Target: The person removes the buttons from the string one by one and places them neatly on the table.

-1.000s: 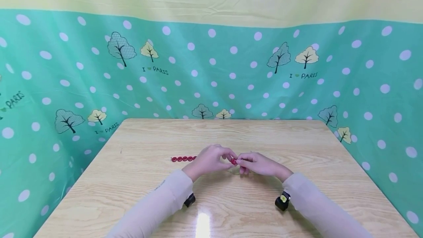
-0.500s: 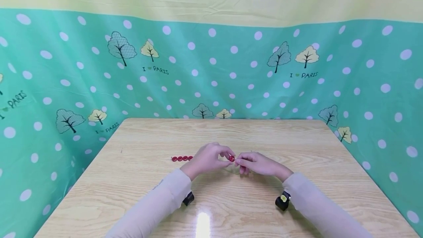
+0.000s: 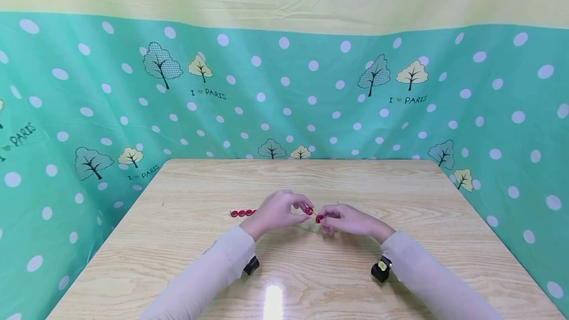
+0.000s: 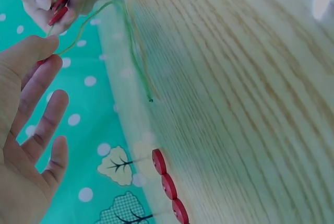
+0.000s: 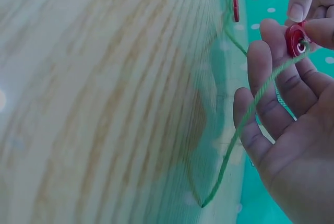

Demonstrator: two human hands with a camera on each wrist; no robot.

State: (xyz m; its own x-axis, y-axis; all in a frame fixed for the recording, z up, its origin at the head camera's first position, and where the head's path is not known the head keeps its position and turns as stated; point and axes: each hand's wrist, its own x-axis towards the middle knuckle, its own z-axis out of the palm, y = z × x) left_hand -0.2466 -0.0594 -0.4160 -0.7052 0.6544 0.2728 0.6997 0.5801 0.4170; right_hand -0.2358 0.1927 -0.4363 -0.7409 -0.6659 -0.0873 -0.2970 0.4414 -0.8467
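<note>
My left hand [image 3: 277, 211] pinches a red button [image 3: 309, 210] between thumb and fingertip over the table. Close on its right, my right hand [image 3: 348, 220] holds red buttons [image 4: 58, 15] at its fingertips; two show in the left wrist view. A green string [image 5: 245, 117] passes through the holes of a red button [image 5: 296, 40] in the right wrist view and hangs in a loop toward the table. The left hand's other fingers [image 4: 44, 130] are spread apart. Its own button is mostly hidden by its fingers in the left wrist view.
A row of red buttons [image 3: 242, 213] lies on the wooden table [image 3: 213, 181] left of the hands, partly hidden behind the left hand. A polka-dot curtain [image 3: 284, 93] stands behind the table. Black wrist cameras [image 3: 380, 270] sit under both wrists.
The left hand has drawn slightly left and upward with its red button, so a gap now shows between the hands. A separate red button has come into view at the right fingertips.
</note>
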